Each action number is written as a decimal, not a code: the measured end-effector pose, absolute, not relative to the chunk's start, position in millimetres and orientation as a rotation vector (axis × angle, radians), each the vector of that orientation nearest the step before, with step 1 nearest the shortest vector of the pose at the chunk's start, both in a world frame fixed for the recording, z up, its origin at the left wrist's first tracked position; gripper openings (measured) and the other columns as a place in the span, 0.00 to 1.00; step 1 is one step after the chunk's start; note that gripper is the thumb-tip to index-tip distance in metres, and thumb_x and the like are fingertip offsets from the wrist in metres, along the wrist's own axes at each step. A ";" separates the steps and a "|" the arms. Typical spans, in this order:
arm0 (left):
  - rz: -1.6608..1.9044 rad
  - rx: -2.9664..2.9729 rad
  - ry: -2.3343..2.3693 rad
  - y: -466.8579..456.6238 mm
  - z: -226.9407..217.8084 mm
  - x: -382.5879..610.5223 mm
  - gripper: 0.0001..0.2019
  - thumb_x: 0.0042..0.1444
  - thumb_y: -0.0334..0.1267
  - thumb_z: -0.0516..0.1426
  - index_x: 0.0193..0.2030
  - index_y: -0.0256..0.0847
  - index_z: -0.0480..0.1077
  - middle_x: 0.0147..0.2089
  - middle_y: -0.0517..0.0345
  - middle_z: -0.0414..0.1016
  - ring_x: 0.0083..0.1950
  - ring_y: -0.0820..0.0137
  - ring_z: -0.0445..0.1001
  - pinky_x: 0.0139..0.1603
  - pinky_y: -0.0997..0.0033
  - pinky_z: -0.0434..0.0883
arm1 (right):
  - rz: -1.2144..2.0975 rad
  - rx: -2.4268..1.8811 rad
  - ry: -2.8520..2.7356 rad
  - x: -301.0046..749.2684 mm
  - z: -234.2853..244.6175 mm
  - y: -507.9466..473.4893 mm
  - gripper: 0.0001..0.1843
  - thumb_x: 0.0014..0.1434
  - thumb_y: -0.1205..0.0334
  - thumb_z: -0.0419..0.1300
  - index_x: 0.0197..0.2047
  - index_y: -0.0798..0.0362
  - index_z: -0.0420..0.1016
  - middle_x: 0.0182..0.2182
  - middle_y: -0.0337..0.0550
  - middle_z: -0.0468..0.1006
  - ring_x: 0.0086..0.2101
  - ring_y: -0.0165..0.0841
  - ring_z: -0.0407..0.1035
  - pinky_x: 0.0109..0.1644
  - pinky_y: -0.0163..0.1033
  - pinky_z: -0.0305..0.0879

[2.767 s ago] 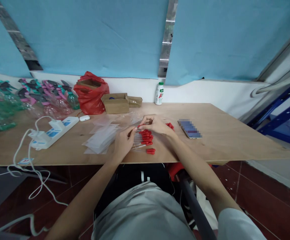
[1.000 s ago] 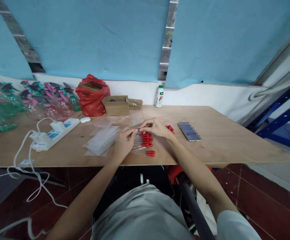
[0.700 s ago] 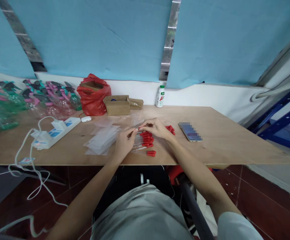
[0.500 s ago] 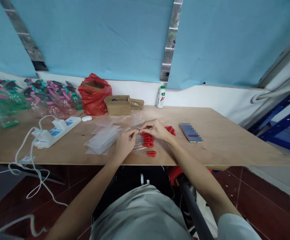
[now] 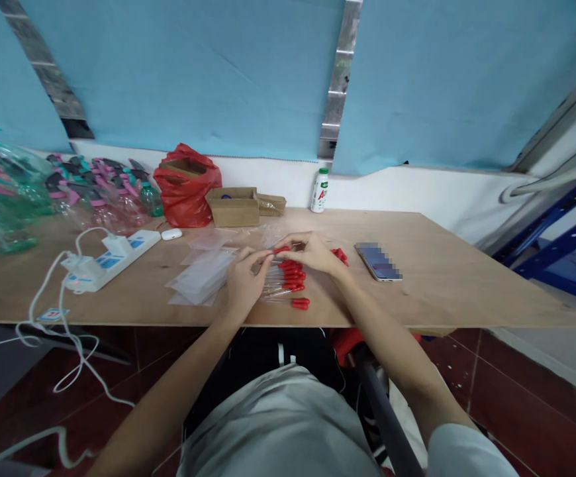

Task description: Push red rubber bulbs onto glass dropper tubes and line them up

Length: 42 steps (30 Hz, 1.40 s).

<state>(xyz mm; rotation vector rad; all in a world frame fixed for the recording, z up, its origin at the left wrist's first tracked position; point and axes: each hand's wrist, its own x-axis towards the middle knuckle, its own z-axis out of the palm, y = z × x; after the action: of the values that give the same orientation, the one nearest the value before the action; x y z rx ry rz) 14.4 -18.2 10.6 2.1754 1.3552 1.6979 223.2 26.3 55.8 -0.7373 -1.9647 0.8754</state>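
Note:
Above the table in the head view, my left hand [image 5: 246, 278] and my right hand [image 5: 312, 253] meet, both with pinched fingers. Between the fingertips shows the red rubber bulb of a dropper [image 5: 282, 250]; its glass tube is mostly hidden by the left fingers. Just below the hands lies a row of glass droppers [image 5: 292, 271] with red bulbs pointing right. A separate pair of droppers [image 5: 300, 303] rests closer to the table edge. Loose red bulbs [image 5: 339, 256] sit beside my right wrist. Clear plastic bags [image 5: 201, 278] lie stacked left of my left hand.
On the table [image 5: 441, 278] are a phone [image 5: 378, 261], a white bottle [image 5: 320, 191], a cardboard box [image 5: 233, 207], a red plastic bag [image 5: 189, 199] and a power strip [image 5: 114, 262] with trailing cables. Several spray bottles [image 5: 114, 199] crowd the left end.
My fingers have shifted slightly, and the red bulb between them now shows more clearly. At the far left, a green spray bottle has appeared above the others.

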 end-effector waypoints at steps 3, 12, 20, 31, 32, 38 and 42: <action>1.688 2.166 1.344 -18.0 10.1 13.9 0.09 0.69 0.42 0.61 0.48 0.45 0.83 0.41 0.56 0.79 0.41 0.67 0.77 0.46 0.66 0.72 | 0.917 -0.744 -1.960 225.3 54.4 28.3 0.20 0.60 0.47 0.72 0.47 0.55 0.86 0.37 0.45 0.86 0.34 0.33 0.77 0.41 0.38 0.74; 1.555 2.302 1.260 -15.3 10.9 13.3 0.14 0.75 0.40 0.52 0.45 0.42 0.80 0.40 0.54 0.76 0.41 0.66 0.74 0.45 0.65 0.70 | 0.926 -0.766 -1.945 229.2 52.9 31.5 0.21 0.59 0.46 0.73 0.43 0.56 0.86 0.33 0.44 0.85 0.32 0.33 0.76 0.40 0.38 0.73; 1.564 2.303 1.216 -10.0 5.6 10.8 0.11 0.72 0.41 0.57 0.43 0.43 0.82 0.37 0.57 0.73 0.36 0.70 0.71 0.40 0.66 0.69 | 1.037 -0.779 -1.957 233.1 50.3 34.1 0.20 0.55 0.48 0.76 0.42 0.56 0.88 0.32 0.46 0.87 0.31 0.32 0.78 0.38 0.37 0.74; 1.481 2.363 1.156 -12.1 7.6 9.1 0.13 0.74 0.40 0.55 0.44 0.43 0.82 0.36 0.57 0.72 0.38 0.68 0.72 0.42 0.65 0.70 | 1.232 -0.764 -1.845 230.0 45.5 33.1 0.21 0.50 0.50 0.79 0.41 0.57 0.87 0.34 0.48 0.88 0.35 0.36 0.84 0.43 0.39 0.81; 1.478 2.364 1.158 -11.6 6.8 8.8 0.13 0.74 0.40 0.55 0.44 0.42 0.82 0.37 0.57 0.73 0.38 0.68 0.73 0.42 0.65 0.70 | 1.232 -0.765 -1.843 229.8 44.9 33.1 0.21 0.50 0.50 0.79 0.41 0.57 0.87 0.34 0.48 0.88 0.35 0.36 0.84 0.43 0.39 0.81; 1.493 2.364 1.177 -11.7 5.0 9.7 0.12 0.73 0.39 0.56 0.44 0.42 0.81 0.38 0.57 0.74 0.38 0.69 0.73 0.43 0.66 0.70 | 1.155 -0.764 -1.915 229.9 44.5 34.8 0.21 0.52 0.49 0.78 0.42 0.57 0.87 0.35 0.48 0.88 0.35 0.35 0.83 0.42 0.38 0.79; 1.602 2.261 1.261 -15.0 6.8 14.6 0.09 0.71 0.40 0.58 0.43 0.42 0.81 0.39 0.57 0.74 0.38 0.69 0.73 0.43 0.66 0.71 | 1.041 -0.747 -1.941 229.5 49.4 34.1 0.20 0.54 0.49 0.77 0.42 0.57 0.87 0.34 0.46 0.87 0.32 0.32 0.79 0.39 0.36 0.75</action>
<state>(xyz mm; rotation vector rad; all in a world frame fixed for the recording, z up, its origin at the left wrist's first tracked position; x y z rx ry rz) 14.6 -15.0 6.8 2.2607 1.2615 1.6023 229.5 34.1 49.4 -0.7472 -1.9408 1.0407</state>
